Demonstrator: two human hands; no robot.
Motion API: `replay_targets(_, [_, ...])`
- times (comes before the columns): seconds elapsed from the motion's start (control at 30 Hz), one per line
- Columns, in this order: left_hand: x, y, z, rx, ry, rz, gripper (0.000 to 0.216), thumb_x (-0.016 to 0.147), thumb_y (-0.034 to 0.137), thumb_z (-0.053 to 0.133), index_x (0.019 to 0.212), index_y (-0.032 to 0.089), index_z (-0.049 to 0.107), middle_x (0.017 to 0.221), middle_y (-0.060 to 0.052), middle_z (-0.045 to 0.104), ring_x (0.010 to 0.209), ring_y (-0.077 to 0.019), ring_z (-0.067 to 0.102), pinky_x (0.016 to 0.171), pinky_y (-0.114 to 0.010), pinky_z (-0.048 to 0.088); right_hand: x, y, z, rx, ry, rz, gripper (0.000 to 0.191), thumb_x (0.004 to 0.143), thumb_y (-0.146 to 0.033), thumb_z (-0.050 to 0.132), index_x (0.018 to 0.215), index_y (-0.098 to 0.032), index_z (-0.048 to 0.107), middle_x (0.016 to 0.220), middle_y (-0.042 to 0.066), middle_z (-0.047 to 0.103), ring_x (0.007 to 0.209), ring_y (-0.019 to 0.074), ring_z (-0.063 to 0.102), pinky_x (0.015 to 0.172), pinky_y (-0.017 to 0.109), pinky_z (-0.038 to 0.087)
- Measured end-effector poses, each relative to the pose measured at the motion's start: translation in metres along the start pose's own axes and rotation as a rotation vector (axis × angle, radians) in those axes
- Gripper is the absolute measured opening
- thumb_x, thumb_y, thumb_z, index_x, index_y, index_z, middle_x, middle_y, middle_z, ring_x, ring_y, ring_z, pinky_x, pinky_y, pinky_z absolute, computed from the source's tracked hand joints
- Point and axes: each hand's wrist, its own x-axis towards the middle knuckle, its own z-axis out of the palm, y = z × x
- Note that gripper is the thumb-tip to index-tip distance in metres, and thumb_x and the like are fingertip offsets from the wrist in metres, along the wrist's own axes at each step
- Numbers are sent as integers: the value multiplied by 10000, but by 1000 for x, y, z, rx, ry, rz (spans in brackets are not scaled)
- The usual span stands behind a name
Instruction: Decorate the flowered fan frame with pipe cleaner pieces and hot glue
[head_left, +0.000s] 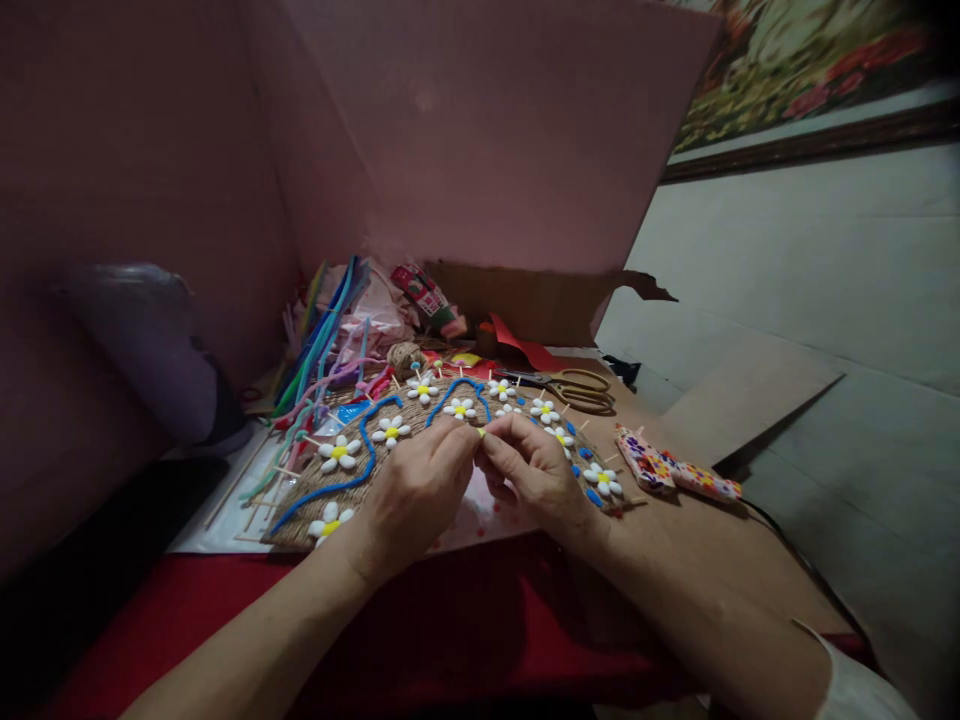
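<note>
My left hand (420, 480) and my right hand (536, 475) meet in front of me, fingertips pinched together. Between them shows a tiny yellow piece (481, 433), too small to name; both hands appear to grip it. Just behind lies an arched, twine-wrapped craft piece (349, 497), partly hidden by my hands. White flowers with yellow centres, such as one flower (340, 453) at its left, dot the twine. A wavy blue fuzzy strip (330, 488) runs along the left side, and blue dots (592, 496) mark the right side. Short sticks poke out around the outer edge.
Gold-handled scissors (581, 388) lie behind the arch. A flower-patterned glue gun (675, 470) rests at the right on brown board (720, 570). Colourful pipe cleaners (326, 325), a twine ball (405, 357) and a red sheet (521, 345) crowd the back. Red cloth (465, 610) covers the near side.
</note>
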Motion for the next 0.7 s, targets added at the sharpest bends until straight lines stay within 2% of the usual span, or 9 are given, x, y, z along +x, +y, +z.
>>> replay_targets(0.23, [3,0,-2,-204,12,-85,141,846,83,442,778,168,531,694,-10,539,649,-114,503,599,-245,433,3,-6,-1,136,-31,121,269,766,-410,619,741,-181,479,536,-75,432,396,32,280,347,160,209])
replay_targets(0.33, [3,0,-2,-341,21,-226,104,829,108,497,762,168,548,666,-2,551,609,-104,517,563,-235,444,2,-8,-1,131,-29,118,262,765,-408,614,737,-183,483,544,-69,453,393,30,280,343,157,209])
replay_targets(0.47, [4,1,0,-651,58,-460,36,801,137,557,826,157,574,652,1,582,539,-100,576,512,-229,499,2,-7,-1,100,17,78,258,762,-399,614,736,-179,481,578,-53,495,385,28,318,335,154,222])
replay_targets(0.7, [9,2,1,-867,73,-597,76,755,207,640,742,135,660,680,-28,611,537,-109,589,511,-249,532,3,-3,-1,58,57,31,257,766,-395,617,744,-177,485,573,-62,484,386,30,351,342,157,261])
